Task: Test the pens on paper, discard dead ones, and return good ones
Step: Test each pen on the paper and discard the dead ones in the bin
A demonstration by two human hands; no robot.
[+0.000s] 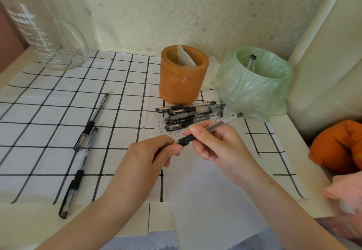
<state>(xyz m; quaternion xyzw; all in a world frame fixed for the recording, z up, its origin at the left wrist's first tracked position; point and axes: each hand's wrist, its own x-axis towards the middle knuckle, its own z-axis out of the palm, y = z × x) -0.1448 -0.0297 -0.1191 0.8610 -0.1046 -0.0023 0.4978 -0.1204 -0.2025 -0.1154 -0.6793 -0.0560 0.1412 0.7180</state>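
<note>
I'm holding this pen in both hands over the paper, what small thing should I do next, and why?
Probably release the left hand and bring the pen down, tip onto bare paper, for a scribble. The right hand grips the barrel, the left pinches the tip end, and the tip is off the sheet.

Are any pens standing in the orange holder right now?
No; the orange holder holds only a white folded card, and a bunch of pens lies in front of it.

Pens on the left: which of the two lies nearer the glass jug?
The farther pen, pointing toward the glass jug; the other pen lies nearer the front edge.
</note>
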